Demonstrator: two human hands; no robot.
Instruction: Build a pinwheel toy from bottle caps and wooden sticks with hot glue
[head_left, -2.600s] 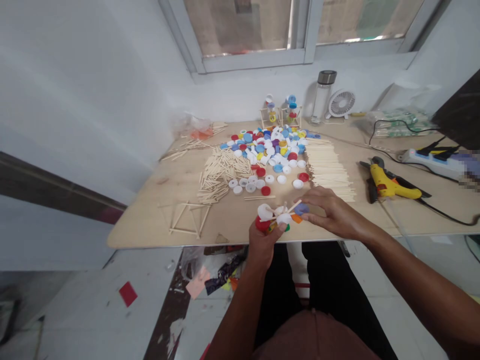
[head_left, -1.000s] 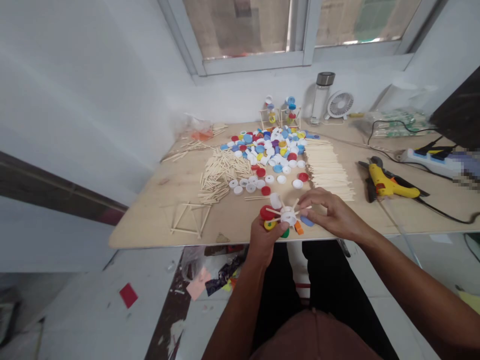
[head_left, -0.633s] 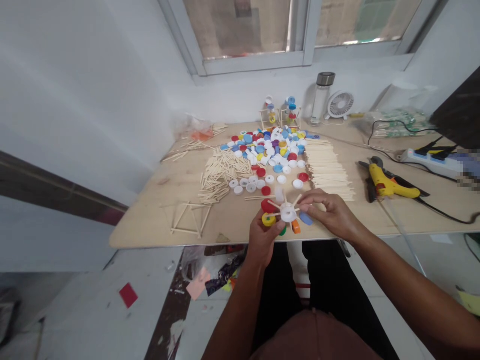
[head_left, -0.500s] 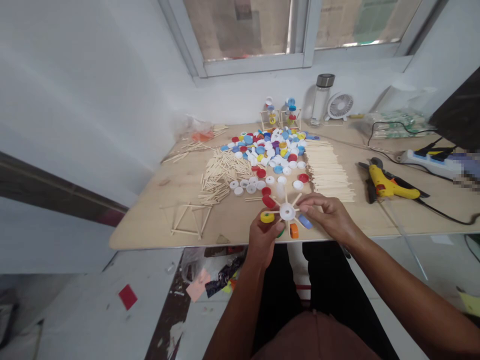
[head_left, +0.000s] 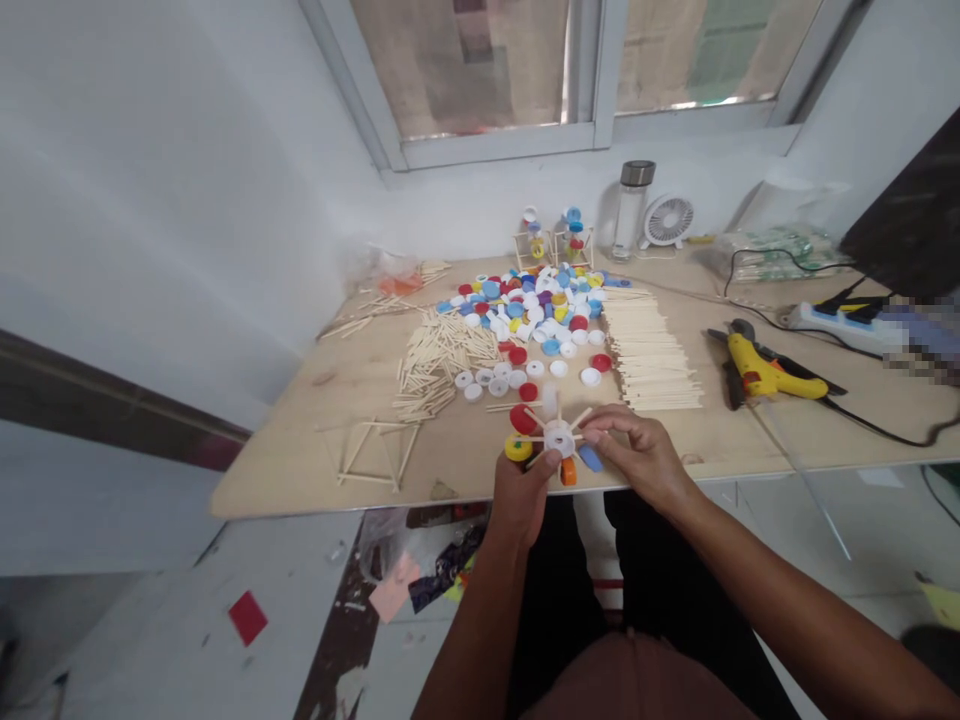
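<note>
Above the table's front edge, both hands hold a small wheel (head_left: 559, 438) with a white cap hub and several wooden sticks spreading out like spokes. Coloured bottle caps sit at some stick ends: a red cap (head_left: 523, 418), a yellow cap (head_left: 517, 448), an orange cap (head_left: 568, 471) and a blue cap (head_left: 591, 458). My left hand (head_left: 523, 495) is closed on the wheel's lower left, its thumb by the hub. With thumb and fingers, my right hand (head_left: 637, 445) pinches the wheel at a stick on the right side.
Loose bottle caps (head_left: 536, 305) lie heaped mid-table, between scattered sticks (head_left: 442, 355) and a row of sticks (head_left: 652, 350). A stick frame (head_left: 379, 452) stands at left. Right are a yellow glue gun (head_left: 772, 375) and power strip (head_left: 847, 325); behind, a glass bottle (head_left: 628, 210) and fan (head_left: 667, 220).
The wheel has turned and tilted a little in my hands and shifted slightly left. My left thumb now lies closer to the hub. The whole view has shifted slightly.
</note>
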